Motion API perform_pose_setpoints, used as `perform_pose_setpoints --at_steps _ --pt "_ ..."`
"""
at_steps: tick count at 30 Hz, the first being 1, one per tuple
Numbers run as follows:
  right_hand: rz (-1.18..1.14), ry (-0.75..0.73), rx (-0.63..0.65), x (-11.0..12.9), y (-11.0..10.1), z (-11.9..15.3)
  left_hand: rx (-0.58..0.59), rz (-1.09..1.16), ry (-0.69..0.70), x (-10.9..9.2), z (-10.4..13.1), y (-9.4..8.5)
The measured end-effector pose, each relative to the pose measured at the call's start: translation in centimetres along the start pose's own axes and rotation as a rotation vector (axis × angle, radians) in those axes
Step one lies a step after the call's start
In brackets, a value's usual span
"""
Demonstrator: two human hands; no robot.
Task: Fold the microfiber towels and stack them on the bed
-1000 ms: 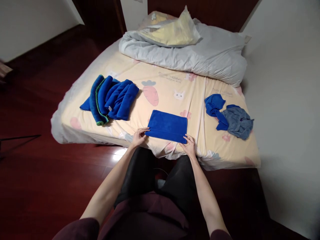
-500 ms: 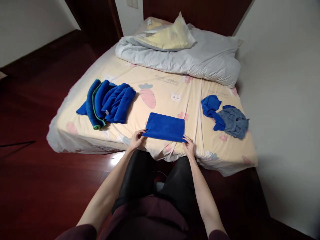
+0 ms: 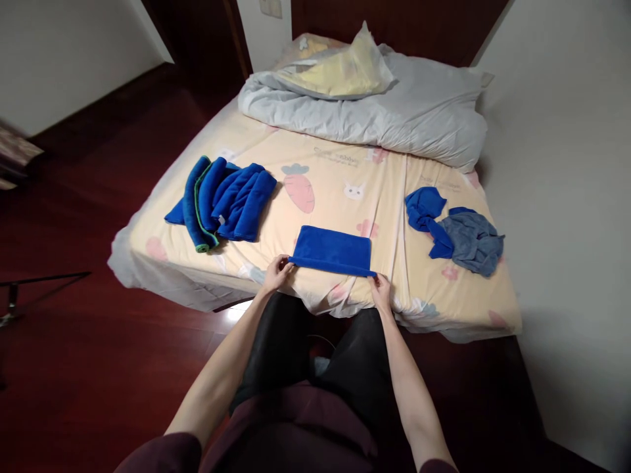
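Note:
A blue towel lies folded into a rectangle near the front edge of the bed, its near edge turned up in a narrow strip. My left hand pinches the left end of that strip. At the other end, my right hand has its fingers closed on the right corner. Left of the towel sits a group of rolled and folded blue towels, one roll edged in green. To the right lie a crumpled blue cloth and a crumpled grey-blue cloth.
The bed has a cream sheet printed with carrots and cats. A grey quilt and a yellow pillow in a clear cover are at its far end. A white wall runs along the right. A thin black stand shows at the left.
The towel's near edge has been turned up and over, so less of its flat face shows. Both hands stay at its near corners. The whole view has shifted slightly.

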State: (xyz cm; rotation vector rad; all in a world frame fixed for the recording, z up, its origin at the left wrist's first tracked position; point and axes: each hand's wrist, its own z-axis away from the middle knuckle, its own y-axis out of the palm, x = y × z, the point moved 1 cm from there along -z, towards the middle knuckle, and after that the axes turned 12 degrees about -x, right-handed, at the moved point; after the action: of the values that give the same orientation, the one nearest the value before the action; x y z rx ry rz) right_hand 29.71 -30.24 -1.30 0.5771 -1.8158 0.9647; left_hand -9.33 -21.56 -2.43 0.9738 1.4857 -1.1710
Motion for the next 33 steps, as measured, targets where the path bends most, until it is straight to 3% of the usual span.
perform_pose_setpoints --at_steps 9,33 --pt "-0.016 0.045 0.019 0.2 0.3 0.1 -0.013 -0.007 -0.062 0.0 0.0 0.0" --pt "0.008 0.036 0.038 1.3 0.2 0.3 -0.039 -0.181 0.023 -1.1 0.5 -0.2"
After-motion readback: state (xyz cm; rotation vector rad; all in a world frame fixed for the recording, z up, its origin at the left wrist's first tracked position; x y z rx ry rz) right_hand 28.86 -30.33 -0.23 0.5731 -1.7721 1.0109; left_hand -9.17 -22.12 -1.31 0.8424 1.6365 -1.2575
